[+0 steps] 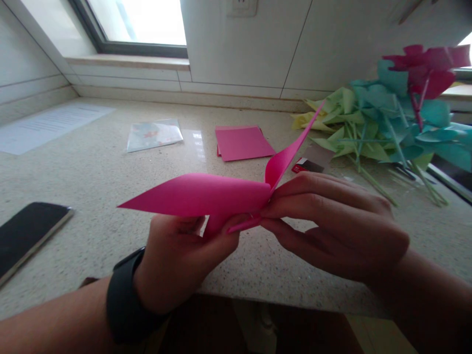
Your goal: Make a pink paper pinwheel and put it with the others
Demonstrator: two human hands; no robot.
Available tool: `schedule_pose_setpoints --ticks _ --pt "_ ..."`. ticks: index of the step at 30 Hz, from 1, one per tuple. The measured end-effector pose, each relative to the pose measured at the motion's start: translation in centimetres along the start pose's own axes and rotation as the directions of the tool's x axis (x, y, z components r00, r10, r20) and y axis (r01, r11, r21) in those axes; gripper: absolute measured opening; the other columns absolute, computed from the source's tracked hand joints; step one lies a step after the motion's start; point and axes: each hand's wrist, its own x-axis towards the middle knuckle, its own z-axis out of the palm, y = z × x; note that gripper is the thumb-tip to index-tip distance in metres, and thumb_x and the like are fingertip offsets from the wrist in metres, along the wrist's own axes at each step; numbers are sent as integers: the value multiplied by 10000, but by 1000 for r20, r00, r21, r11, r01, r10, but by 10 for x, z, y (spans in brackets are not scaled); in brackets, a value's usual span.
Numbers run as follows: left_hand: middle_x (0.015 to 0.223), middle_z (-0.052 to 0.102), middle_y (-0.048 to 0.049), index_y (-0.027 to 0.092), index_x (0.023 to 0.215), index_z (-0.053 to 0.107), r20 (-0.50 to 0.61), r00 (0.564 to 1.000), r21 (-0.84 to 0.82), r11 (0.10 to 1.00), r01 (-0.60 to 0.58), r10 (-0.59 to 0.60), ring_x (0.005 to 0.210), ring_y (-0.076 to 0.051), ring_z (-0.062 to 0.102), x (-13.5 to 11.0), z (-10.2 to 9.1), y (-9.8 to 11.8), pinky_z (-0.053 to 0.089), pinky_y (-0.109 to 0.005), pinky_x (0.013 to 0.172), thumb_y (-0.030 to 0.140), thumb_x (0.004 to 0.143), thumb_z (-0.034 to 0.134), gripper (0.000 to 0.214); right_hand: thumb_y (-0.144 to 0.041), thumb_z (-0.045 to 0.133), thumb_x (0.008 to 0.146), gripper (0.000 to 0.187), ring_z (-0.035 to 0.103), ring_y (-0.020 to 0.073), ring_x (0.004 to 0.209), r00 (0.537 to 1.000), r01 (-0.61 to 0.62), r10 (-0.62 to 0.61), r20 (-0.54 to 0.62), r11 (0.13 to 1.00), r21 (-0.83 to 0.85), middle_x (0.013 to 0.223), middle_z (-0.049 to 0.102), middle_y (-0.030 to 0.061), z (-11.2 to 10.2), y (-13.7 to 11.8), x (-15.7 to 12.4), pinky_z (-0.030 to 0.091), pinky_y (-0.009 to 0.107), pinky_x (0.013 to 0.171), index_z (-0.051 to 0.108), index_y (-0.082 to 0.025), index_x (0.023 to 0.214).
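Note:
A bright pink folded paper piece (206, 191) is held up over the counter's front edge. One long pointed flap reaches left, and another curls up to the right. My left hand (184, 260), with a dark watch (127, 290) on its wrist, grips the paper from below, thumb against a small rolled pink part. From the right, the fingertips of my right hand (324, 221) pinch the paper where the flaps meet. The left fingers are partly hidden behind the paper.
Behind the hands lie a stack of pink paper squares (243, 143) and a clear plastic packet (155, 134). Paper flowers (398, 113) in pink, teal and green fill the right side. A phone (29, 236) and a printed sheet (51, 125) lie at the left.

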Motion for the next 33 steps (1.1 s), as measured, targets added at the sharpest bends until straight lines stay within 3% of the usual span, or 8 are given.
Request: schedule_pose_setpoints --ticks 4,13,19,26,29,33 --pt "894 781 42 309 1019 786 32 999 28 1000 1 -2 800 -156 728 -3 -3 -1 606 -269 804 106 739 735 349 -137 709 868 42 663 124 751 1000 0 0 12 1000 11 856 724 33 0 0 0 521 249 648 689 -146 904" --pt "860 789 80 313 923 793 14 997 -44 996 71 -71 745 -116 725 0 2 7 595 -189 717 92 708 748 311 -119 707 859 55 657 136 763 999 -24 23 36 999 30 861 721 43 0 0 1 530 275 697 684 -146 900" --pt "922 782 102 352 985 791 25 999 16 999 41 -41 795 -98 717 1 0 4 581 -207 859 82 724 745 378 -128 697 875 54 661 124 766 998 -44 43 41 999 30 873 716 32 1 0 -1 530 265 738 675 -166 906" --pt "781 750 120 331 824 792 23 999 -91 995 41 -39 770 -82 708 5 4 7 578 -183 841 29 686 734 338 -123 691 876 59 635 111 765 994 -107 104 47 991 80 865 699 25 4 0 -3 509 237 682 675 -160 919" --pt "745 745 107 288 806 779 14 999 -69 996 52 -52 705 -78 692 6 4 6 581 -160 754 45 680 741 277 -121 691 875 57 627 106 768 992 -120 116 48 988 96 865 693 28 5 1 -3 504 232 682 678 -146 925" --pt "589 672 102 234 673 715 16 999 -56 997 45 -44 502 -55 586 6 5 7 523 -111 524 62 681 727 173 -121 688 877 56 624 107 773 991 -129 125 48 986 106 867 691 30 5 1 -3 500 233 685 679 -144 927"
